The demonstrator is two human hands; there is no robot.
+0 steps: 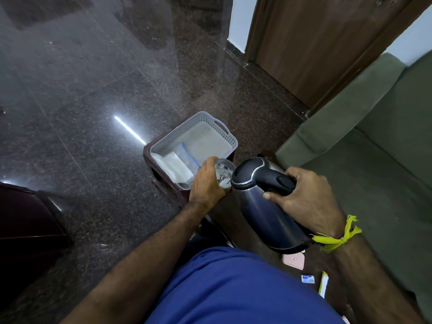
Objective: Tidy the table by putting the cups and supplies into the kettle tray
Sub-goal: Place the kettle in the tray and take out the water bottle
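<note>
Right hand [308, 197] wraps the black plastic handle of a brushed steel electric kettle with a black lid [268, 202], fingers curled tight round the grip, thumb laid along the handle's near side. Kettle is tipped forward, spout end toward a clear glass cup [223, 171]; the spout itself is hidden behind the lid, so can't confirm contact or any pour. Left hand [207, 183] grips the cup from its left side, fingers closed around the wall; fingertips sit behind the glass and can't be made out. Cup is held at the near right corner of a pale grey perforated plastic tray with cut-out handles [210, 127], rim just over or beside the tray edge, can't tell which. Inside the tray: white packets or folded plastic with a blue-edged clear bag [184, 157], contents not legible. Tray rests on a dark reddish-brown stand [161, 181], mostly hidden under the tray and left arm. Yellow thread band [339, 237] on the right wrist. Loose near the bottom right, partly cut off by the kettle base and right forearm: a pink flat object [293, 260], a small white-and-blue sachet [307, 279], a white-and-yellow stick sachet [323, 285]; printing too small to read. Blue clothing [233, 288] blocks the lower centre. Green sofa [374, 148] at right, polished dark granite floor [93, 90].
</note>
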